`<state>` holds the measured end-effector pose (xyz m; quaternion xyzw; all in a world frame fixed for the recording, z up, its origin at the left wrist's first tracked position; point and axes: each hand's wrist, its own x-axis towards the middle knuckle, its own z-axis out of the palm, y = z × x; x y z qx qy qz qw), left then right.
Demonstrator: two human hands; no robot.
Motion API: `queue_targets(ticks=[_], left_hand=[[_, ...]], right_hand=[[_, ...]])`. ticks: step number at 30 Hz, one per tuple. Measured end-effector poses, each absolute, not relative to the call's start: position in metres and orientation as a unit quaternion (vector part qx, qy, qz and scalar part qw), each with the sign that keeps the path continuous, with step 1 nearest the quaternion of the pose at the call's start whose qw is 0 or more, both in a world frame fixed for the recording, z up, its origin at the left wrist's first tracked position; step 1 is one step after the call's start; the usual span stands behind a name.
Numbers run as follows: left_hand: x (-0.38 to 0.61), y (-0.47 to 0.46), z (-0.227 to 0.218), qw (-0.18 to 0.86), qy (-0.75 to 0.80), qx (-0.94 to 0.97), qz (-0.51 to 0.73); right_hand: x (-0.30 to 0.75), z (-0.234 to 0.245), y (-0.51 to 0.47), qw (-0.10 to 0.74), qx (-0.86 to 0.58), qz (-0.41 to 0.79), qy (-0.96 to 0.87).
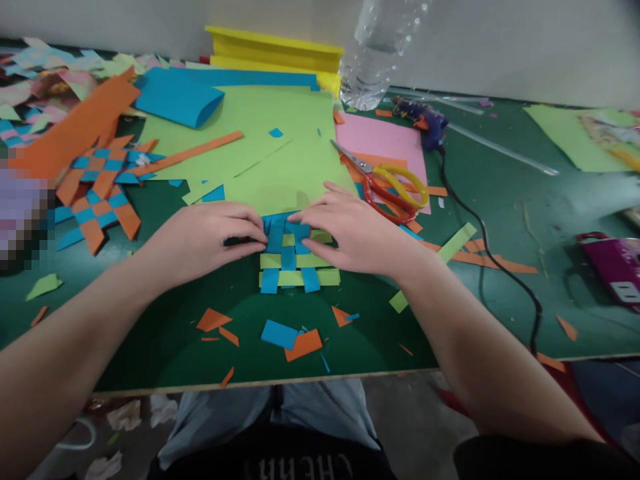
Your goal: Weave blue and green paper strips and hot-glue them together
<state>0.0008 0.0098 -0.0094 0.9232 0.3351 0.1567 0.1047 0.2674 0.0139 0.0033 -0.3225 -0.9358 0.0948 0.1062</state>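
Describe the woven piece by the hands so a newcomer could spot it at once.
On the green table, find the large light-green sheet and follow it to its near edge. The woven piece lies there, between the left hand and right hand. Its strips are blue and light green, whereas the woven pieces farther left are blue and orange.

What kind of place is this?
It looks like a craft table, maybe in a classroom or workshop. You can tell from the scissors, the glue gun and the woven paper strips under the person's hands.
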Motion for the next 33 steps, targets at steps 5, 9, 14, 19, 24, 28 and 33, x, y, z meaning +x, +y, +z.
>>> queue_targets(ticks=[5, 9, 14, 19, 24, 28, 33], left_hand=[[0.0010, 0.0093, -0.0090, 0.099, 0.332, 0.926, 0.151], [0.0012, 0.0087, -0.0082, 0.107, 0.346, 0.919, 0.156], [0.0023, 0.0078, -0.0082, 0.084, 0.362, 0.913, 0.169], [0.0045, 0.0073, -0.0058, 0.066, 0.356, 0.915, 0.177], [0.0066, 0.0069, -0.0072, 0.081, 0.315, 0.929, 0.178], [0.0080, 0.0056, -0.0102, 0.081, 0.296, 0.937, 0.164], [0.0095, 0.0023, -0.0118, 0.074, 0.276, 0.948, 0.139]], right_hand=[[0.2675, 0.0032, 0.0139, 0.116, -0.319, 0.094, -0.936], [0.2676, 0.0023, 0.0136, 0.114, -0.322, 0.087, -0.936], [0.2674, 0.0017, 0.0135, 0.119, -0.324, 0.080, -0.935], [0.2670, 0.0013, 0.0128, 0.125, -0.328, 0.076, -0.933], [0.2666, 0.0014, 0.0120, 0.128, -0.335, 0.072, -0.931], [0.2658, 0.0024, 0.0130, 0.159, -0.342, 0.064, -0.924], [0.2662, 0.0049, 0.0124, 0.191, -0.294, 0.088, -0.933]])
